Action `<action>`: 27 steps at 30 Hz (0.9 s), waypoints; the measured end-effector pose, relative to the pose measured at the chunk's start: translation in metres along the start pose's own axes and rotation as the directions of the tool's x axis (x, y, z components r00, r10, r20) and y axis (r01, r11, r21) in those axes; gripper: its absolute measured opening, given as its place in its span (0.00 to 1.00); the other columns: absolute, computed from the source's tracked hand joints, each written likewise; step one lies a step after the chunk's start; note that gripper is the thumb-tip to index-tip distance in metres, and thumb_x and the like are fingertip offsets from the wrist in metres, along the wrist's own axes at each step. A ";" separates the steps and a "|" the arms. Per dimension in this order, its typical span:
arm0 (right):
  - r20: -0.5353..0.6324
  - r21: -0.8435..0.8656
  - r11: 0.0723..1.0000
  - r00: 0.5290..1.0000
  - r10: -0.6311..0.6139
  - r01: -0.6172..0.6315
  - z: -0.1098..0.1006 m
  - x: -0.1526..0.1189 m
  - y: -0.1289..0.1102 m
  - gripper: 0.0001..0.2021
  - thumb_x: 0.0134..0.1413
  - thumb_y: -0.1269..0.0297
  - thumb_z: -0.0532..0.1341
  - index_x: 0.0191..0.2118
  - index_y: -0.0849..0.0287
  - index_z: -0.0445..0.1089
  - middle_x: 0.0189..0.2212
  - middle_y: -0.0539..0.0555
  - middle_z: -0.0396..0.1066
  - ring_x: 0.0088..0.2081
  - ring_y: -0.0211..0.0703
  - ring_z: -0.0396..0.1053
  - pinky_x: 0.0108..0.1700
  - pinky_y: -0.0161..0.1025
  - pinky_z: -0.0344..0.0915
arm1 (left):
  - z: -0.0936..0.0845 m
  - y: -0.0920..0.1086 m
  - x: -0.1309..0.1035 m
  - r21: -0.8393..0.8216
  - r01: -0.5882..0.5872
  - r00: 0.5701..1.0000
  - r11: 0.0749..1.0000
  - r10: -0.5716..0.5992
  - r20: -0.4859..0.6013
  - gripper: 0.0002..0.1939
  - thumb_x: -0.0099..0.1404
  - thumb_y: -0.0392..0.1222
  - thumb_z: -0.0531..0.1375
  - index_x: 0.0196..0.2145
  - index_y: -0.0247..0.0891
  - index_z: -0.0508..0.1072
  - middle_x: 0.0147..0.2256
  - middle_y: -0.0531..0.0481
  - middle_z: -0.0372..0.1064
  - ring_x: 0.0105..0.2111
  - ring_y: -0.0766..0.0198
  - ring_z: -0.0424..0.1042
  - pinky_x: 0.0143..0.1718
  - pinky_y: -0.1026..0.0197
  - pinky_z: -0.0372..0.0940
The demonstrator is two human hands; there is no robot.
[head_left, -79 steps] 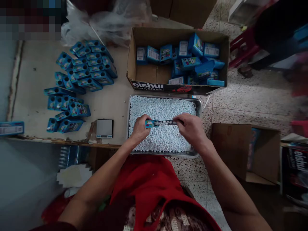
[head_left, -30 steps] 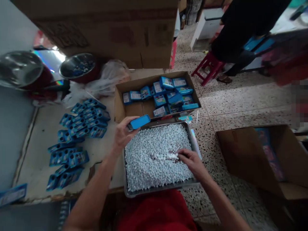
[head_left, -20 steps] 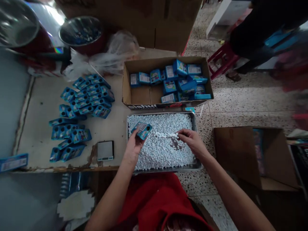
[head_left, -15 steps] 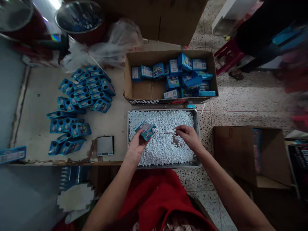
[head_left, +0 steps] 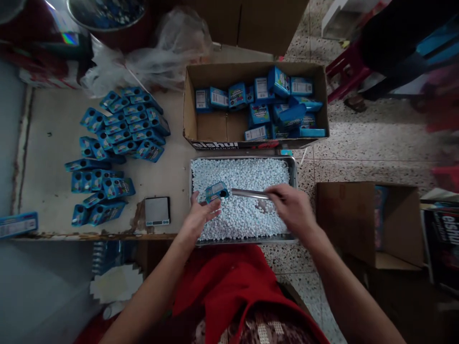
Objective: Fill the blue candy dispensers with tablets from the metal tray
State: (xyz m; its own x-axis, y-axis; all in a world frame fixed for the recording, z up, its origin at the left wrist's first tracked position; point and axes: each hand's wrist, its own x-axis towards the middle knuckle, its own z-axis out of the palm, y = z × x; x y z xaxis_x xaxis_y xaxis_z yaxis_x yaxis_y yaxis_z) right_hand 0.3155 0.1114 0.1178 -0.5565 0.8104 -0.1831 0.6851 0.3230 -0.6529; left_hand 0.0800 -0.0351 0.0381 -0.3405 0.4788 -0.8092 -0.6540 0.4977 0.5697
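change: half second ago, metal scoop lay lined with white pellets; now bare metal shows, no pellets seen on it. load seems tipped out, likely into blue box; fill level hidden. 
right hand closed round scoop's right end. left hand looser than before, fingers parted along box's near edge; firm hold, cannot tell. 
box over left-centre of pellet tray, long axis roughly left-right, right end slightly raised toward far side, holed end facing right, toward scoop tip. scoop also left-right, tip pointing left, just short of box.
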 end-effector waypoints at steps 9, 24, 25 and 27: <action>-0.135 0.198 0.935 0.937 0.323 -0.294 0.089 -0.024 0.175 0.12 0.53 0.56 0.60 0.33 0.56 0.78 0.34 0.58 0.80 0.37 0.53 0.75 0.44 0.46 0.68 | 0.004 -0.006 0.018 0.883 -0.453 0.695 0.123 0.669 0.264 0.19 0.58 0.34 0.68 0.48 0.44 0.77 0.55 0.42 0.68 0.55 0.45 0.67 0.60 0.45 0.60; 0.185 0.599 0.755 0.964 0.193 -0.266 0.068 0.004 0.087 0.11 0.54 0.56 0.65 0.37 0.57 0.80 0.30 0.51 0.78 0.29 0.40 0.70 0.32 0.37 0.64 | -0.015 0.020 -0.007 0.893 -0.436 0.656 -0.111 0.641 0.399 0.15 0.58 0.41 0.69 0.44 0.44 0.82 0.38 0.47 0.72 0.42 0.54 0.70 0.44 0.56 0.64; 0.171 0.570 0.788 0.972 0.162 -0.232 0.057 0.006 0.078 0.10 0.55 0.57 0.65 0.37 0.57 0.80 0.31 0.51 0.78 0.31 0.41 0.71 0.34 0.37 0.65 | -0.010 0.018 -0.008 0.883 -0.457 0.647 -0.105 0.642 0.411 0.14 0.59 0.40 0.68 0.44 0.45 0.82 0.38 0.47 0.72 0.41 0.54 0.69 0.44 0.56 0.64; 0.116 0.469 0.872 0.989 0.096 -0.140 0.036 0.012 0.058 0.08 0.57 0.61 0.63 0.36 0.56 0.80 0.32 0.52 0.79 0.35 0.42 0.74 0.40 0.40 0.67 | 0.001 0.016 -0.012 0.864 -0.491 0.630 -0.115 0.638 0.443 0.13 0.61 0.40 0.67 0.44 0.46 0.82 0.37 0.47 0.71 0.40 0.55 0.68 0.42 0.56 0.63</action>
State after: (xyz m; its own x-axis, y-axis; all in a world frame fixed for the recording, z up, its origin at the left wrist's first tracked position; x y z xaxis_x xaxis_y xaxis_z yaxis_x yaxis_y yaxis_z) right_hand 0.3319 0.1218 0.0510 -0.5387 0.7755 -0.3292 0.4546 -0.0614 -0.8886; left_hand 0.0744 -0.0321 0.0566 -0.3325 0.9395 -0.0826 0.8258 0.3324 0.4556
